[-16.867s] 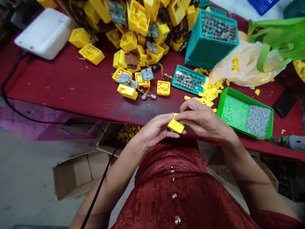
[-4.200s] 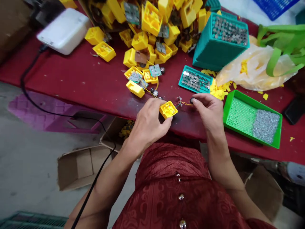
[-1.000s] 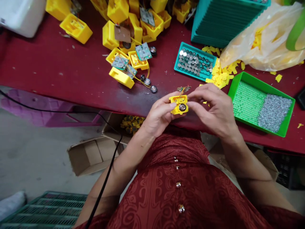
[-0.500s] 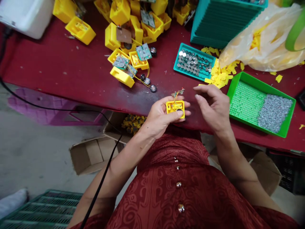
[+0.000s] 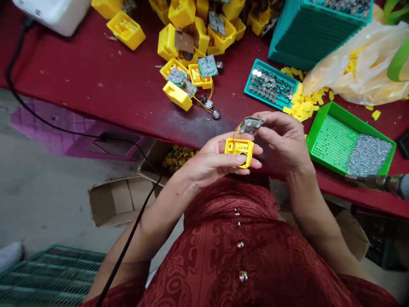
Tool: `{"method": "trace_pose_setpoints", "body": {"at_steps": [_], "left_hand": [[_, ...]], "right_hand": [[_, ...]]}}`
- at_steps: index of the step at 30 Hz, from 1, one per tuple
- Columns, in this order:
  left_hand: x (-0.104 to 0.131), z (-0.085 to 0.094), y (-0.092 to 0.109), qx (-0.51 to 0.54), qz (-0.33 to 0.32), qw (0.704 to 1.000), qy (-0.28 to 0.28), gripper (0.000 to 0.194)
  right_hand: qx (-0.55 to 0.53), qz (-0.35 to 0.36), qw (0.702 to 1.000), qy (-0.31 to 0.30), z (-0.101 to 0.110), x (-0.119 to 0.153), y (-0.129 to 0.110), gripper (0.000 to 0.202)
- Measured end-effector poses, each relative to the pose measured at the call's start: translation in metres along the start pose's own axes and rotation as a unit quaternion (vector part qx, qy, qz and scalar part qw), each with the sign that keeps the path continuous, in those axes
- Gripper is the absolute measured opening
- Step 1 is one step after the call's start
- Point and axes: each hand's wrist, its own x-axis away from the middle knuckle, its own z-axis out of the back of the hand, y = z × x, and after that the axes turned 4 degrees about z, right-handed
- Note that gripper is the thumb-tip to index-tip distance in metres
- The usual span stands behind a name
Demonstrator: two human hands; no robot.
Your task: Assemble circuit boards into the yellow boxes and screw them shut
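Observation:
My left hand (image 5: 220,157) holds a small open yellow case (image 5: 234,147), its thumb pressed over a dark round part inside. Thin wires run up from the case to a small circuit board (image 5: 251,124). The board's right edge is pinched between thumb and fingers of my right hand (image 5: 283,134). Beyond my hands, a teal tray (image 5: 247,87) holds rows of silver button cells, with loose yellow pieces (image 5: 302,102) beside it. More yellow cases (image 5: 177,96) with boards, wires and round speakers (image 5: 216,114) lie on the table.
A green basket (image 5: 326,132) with small metal screws is at right, a screwdriver-like tool tip (image 5: 377,181) near its front edge. Stacked teal trays (image 5: 297,38) and a plastic bag (image 5: 361,64) stand behind. A black cable (image 5: 64,131) crosses at left.
My right hand has closed on the circuit board, which is now tilted to show its face. The view has shifted, and the tool tip has appeared at right.

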Motion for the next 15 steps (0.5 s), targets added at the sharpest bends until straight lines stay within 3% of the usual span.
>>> {"method": "trace_pose_setpoints", "body": {"at_steps": [4, 8, 12, 15], "left_hand": [[0.001, 0.004, -0.001, -0.007, -0.006, 1.000, -0.013, 0.041], [0.002, 0.007, -0.004, -0.014, -0.015, 1.000, -0.023, 0.042], [0.000, 0.007, -0.008, -0.032, -0.059, 0.997, 0.033, 0.034], [-0.002, 0.008, -0.010, -0.033, -0.108, 0.991, 0.072, 0.030]], "right_hand": [[0.034, 0.025, 0.999, -0.019, -0.006, -0.004, -0.005, 0.042], [0.051, 0.098, 0.994, 0.009, -0.017, -0.005, -0.008, 0.031], [0.154, 0.195, 0.965, 0.086, -0.032, 0.006, -0.021, 0.008], [0.227, 0.247, 0.940, 0.061, -0.038, 0.017, -0.029, 0.010]]}}
